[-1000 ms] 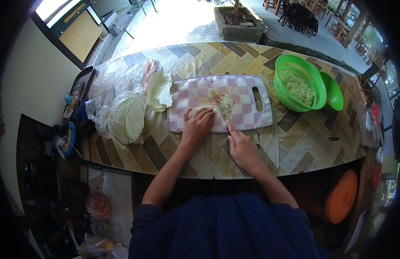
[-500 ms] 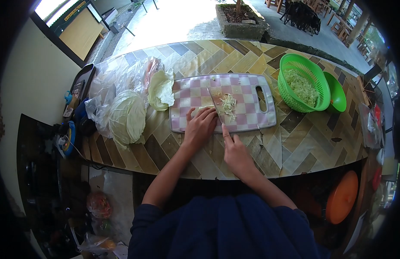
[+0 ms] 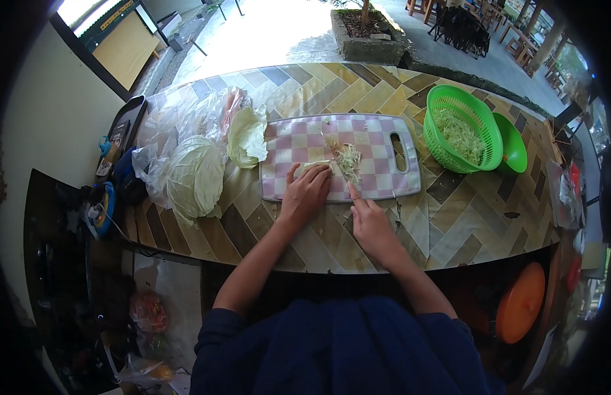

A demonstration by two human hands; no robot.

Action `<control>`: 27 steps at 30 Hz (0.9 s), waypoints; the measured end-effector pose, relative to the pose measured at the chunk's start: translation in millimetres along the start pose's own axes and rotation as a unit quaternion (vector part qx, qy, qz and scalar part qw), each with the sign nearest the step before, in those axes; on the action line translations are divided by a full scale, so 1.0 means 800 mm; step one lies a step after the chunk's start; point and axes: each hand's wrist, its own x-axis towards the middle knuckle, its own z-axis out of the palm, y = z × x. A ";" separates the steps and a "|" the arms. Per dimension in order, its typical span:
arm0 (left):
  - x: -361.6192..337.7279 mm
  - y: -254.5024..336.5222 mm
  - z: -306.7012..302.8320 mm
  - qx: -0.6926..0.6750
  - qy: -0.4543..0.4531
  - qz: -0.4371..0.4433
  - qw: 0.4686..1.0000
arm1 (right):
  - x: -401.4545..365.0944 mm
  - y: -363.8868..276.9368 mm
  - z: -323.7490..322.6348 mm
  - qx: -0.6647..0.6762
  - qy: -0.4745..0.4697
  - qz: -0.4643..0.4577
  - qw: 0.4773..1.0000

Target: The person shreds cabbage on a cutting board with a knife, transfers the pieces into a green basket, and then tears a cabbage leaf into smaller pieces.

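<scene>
My left hand [image 3: 305, 197] presses a small piece of cabbage [image 3: 316, 164] onto the pink-and-white checked cutting board [image 3: 378, 125], its fingers bent over the piece. In my right hand [image 3: 373, 227] is a knife [image 3: 347, 176], gripped by the handle with a finger along its back. The blade points away from me and lies beside a small heap of shredded cabbage [image 3: 349, 160]. Left of the board sits a large cabbage half [image 3: 194, 178], with a loose cabbage leaf [image 3: 247, 136] behind it.
Clear plastic bags [image 3: 180, 125] lie behind the cabbage at left. A green colander [image 3: 465, 128] holding shredded cabbage stands at right, with a green bowl [image 3: 513, 145] against it. The table [image 3: 404, 247] has a herringbone-patterned top. An orange lid [image 3: 521, 303] is below at right.
The knife and my right hand have moved right, away from the cabbage piece and towards the shreds. My left hand stays in about the same place.
</scene>
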 end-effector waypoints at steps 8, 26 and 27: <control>-0.001 -0.003 0.003 -0.014 0.000 0.001 1.000 | -0.007 0.009 -0.008 0.031 0.001 -0.046 0.998; -0.002 -0.004 0.003 -0.013 -0.009 -0.011 1.000 | -0.024 -0.003 -0.023 -0.063 -0.050 -0.036 0.996; -0.002 -0.004 0.003 -0.013 -0.009 -0.011 1.000 | -0.024 -0.005 -0.024 -0.059 -0.049 -0.033 0.997</control>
